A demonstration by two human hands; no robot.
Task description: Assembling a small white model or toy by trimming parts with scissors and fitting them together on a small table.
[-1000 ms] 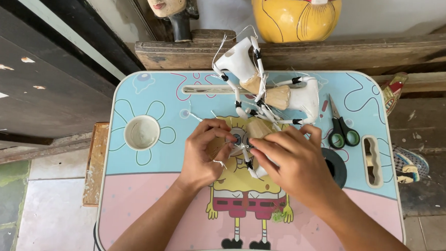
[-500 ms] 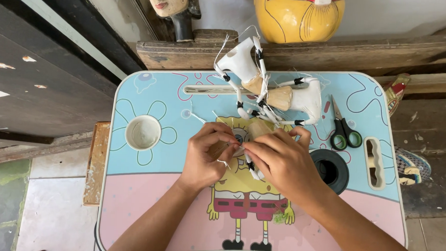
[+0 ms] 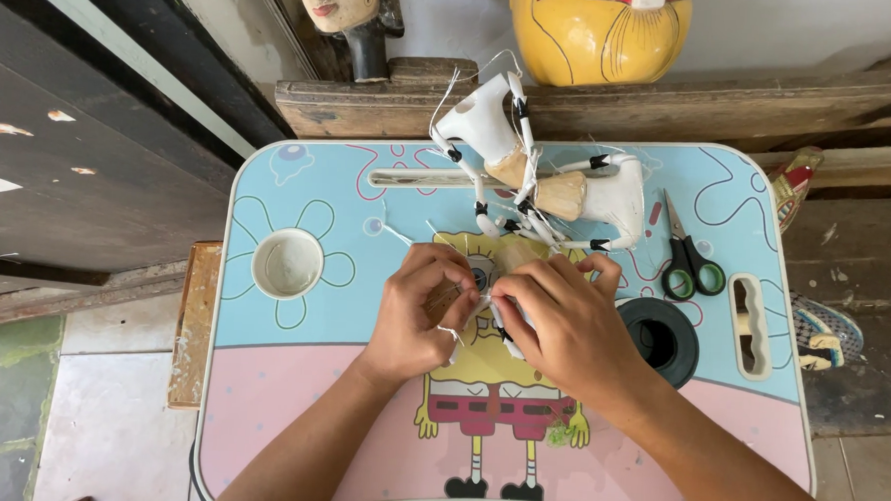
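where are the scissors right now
In the head view the green-handled scissors lie on the right side of the small table, just above the black tape roll and beyond the right hand.

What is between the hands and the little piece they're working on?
Nothing visible. Both the left hand and right hand already pinch the small piece with white thread, right over the table.

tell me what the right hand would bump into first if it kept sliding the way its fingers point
The right hand points left and slightly up, so it would meet the left hand almost at once; their fingertips already nearly touch over a small brown piece.
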